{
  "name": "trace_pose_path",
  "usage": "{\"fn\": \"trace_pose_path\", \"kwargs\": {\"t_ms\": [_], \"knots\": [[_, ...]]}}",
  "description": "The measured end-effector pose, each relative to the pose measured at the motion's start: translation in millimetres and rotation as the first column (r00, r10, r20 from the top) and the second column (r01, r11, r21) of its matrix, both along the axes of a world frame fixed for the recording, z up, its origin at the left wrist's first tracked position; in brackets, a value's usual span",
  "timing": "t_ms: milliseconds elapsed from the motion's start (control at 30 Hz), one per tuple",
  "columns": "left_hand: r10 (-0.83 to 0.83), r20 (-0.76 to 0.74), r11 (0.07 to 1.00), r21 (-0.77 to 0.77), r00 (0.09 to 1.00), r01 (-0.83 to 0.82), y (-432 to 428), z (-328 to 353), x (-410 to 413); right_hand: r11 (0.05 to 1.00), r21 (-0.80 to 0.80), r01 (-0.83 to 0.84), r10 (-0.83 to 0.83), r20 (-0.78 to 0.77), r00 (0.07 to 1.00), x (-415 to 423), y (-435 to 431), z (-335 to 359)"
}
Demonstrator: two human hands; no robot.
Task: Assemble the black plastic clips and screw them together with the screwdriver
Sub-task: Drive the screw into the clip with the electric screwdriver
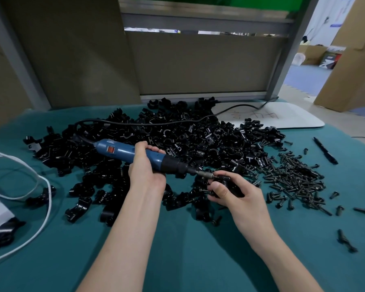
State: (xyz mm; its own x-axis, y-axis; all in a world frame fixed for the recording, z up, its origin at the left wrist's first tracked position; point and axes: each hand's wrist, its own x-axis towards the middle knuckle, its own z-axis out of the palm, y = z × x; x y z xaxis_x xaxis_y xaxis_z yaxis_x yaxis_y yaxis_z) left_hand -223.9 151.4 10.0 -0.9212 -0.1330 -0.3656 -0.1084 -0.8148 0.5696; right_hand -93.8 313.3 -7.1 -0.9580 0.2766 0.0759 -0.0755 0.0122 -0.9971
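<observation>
My left hand [144, 168] grips the blue electric screwdriver [122, 151] around its body, with the black nose and metal bit [205, 174] pointing right. The bit tip meets a black plastic clip [230, 184] that my right hand [233, 191] holds with curled fingers and thumb. Most of the held clip is hidden by those fingers. A large heap of loose black clips [177, 135] covers the middle of the green table behind the hands. A pile of black screws [295, 175] lies to the right.
The screwdriver's black cable [148, 123] runs over the clip heap to the back right. A white cord [44, 184] loops at the left. A white board [282, 116] lies at the back right, a black pen [325, 150] near the right edge. Grey partition panels [198, 64] stand behind.
</observation>
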Motion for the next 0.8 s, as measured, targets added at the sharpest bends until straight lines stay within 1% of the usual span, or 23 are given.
{"fn": "trace_pose_path", "kwargs": {"t_ms": [200, 467, 800], "knots": [[0.002, 0.01, 0.998, 0.058, 1.0, -0.002, 4.1, -0.9, 3.1, 1.0, -0.008, 0.008, -0.008, 0.001, 1.0, 1.7, 0.5, 1.0], [0.005, -0.041, 1.0, 0.015, 0.999, -0.005, 7.1, 2.4, 3.0, 1.0, 0.019, 0.021, -0.021, 0.005, 1.0, -1.3, 3.6, -5.2], [-0.003, -0.041, 0.995, 0.096, 0.999, 0.007, 8.2, -0.2, 4.6, 0.999, -0.005, 0.034, -0.034, -0.011, 0.999, -2.6, 3.4, -5.3]]}}
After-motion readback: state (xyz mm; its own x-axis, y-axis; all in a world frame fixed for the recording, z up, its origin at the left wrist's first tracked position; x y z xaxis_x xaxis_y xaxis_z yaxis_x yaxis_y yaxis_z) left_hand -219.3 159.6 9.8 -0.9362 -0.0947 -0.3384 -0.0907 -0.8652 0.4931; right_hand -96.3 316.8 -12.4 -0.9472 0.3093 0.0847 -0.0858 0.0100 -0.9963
